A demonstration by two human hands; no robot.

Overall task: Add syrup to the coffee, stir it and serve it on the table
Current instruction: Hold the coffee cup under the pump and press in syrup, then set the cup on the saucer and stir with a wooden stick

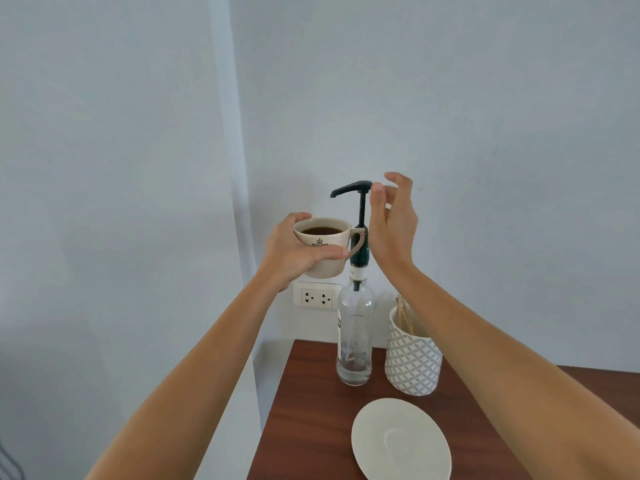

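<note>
Left hand (294,251), fingers wrapped round the coffee cup (323,245), holds it aloft at nine o'clock of the pump (353,188), under the spout. Right hand (393,223) at three o'clock, fingers loosely spread, holding nothing. We'd centre the rim beneath the nozzle, then press slowly, keeping the bottle (356,334) steady.

Two bare arms reach in from the lower edge of the view — no sleeve shows on either forearm, all the way from elbow to wrist. Neither wrist carries a watch, a band or a bracelet. The left hand (294,249) is ungloved, with no ring on the fingers that show; its thumbnail is short and unpainted. The right hand (393,220) is likewise ungloved and ringless — its visible nails are short and plain too. No clothing on the body comes into view.
</note>
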